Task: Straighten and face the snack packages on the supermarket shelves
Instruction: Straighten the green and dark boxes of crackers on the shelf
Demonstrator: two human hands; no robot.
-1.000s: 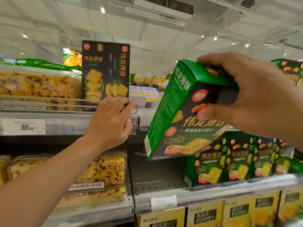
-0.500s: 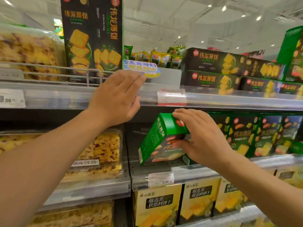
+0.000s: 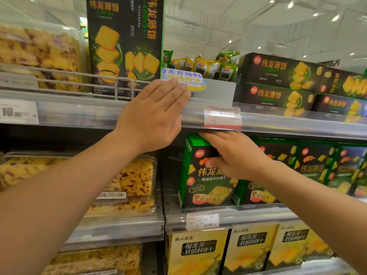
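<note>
The right hand point(image 3: 236, 155) grips the top of a green cracker box point(image 3: 202, 175), fingers over its upper edge and thumb on the front. The box stands upright at the left end of a row of matching green boxes point(image 3: 315, 165) on the middle shelf point(image 3: 228, 216). The left hand point(image 3: 153, 116) lies flat with straight fingers against the upper shelf rail point(image 3: 288, 124). To the left, clear plastic tubs point(image 3: 131, 181) hold yellow cakes flecked with red. Below stand yellow durian-pastry boxes point(image 3: 198, 253).
</note>
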